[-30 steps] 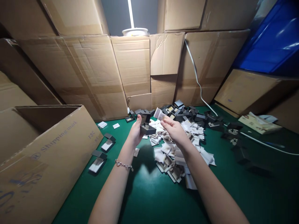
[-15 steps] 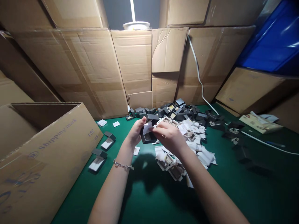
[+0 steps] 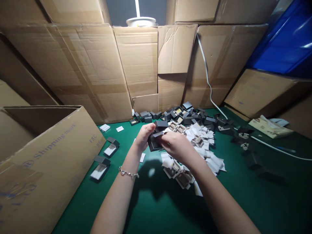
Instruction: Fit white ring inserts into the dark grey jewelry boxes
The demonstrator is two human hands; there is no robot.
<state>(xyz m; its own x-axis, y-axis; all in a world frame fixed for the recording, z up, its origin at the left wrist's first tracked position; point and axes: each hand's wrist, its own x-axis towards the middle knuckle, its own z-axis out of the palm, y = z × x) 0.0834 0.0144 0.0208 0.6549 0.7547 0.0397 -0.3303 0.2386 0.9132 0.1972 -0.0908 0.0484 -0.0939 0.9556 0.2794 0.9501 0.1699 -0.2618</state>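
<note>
My left hand [image 3: 143, 135] grips a small dark grey hinged box [image 3: 156, 140] with its lid up, held above the green table [image 3: 156, 201]. My right hand [image 3: 176, 146] is closed over the front of the box, its fingers pressing a white insert card [image 3: 162, 132] into it. A bracelet [image 3: 128, 173] hangs on my left wrist. Just behind and to the right of my hands lies a heap of white cards [image 3: 202, 146], and beyond it a heap of dark boxes [image 3: 190, 117].
A large open cardboard carton [image 3: 44, 156] lies on its side at the left. Two open boxes [image 3: 100, 167] and a third [image 3: 111, 147] rest beside it. Cardboard walls [image 3: 136, 65] close the back. A white cable [image 3: 268, 144] and a paper packet [image 3: 269, 127] lie at the right.
My right hand moved left from the card heap onto the box and pressed the white card into it. Both hands have sunk slightly toward the table.
</note>
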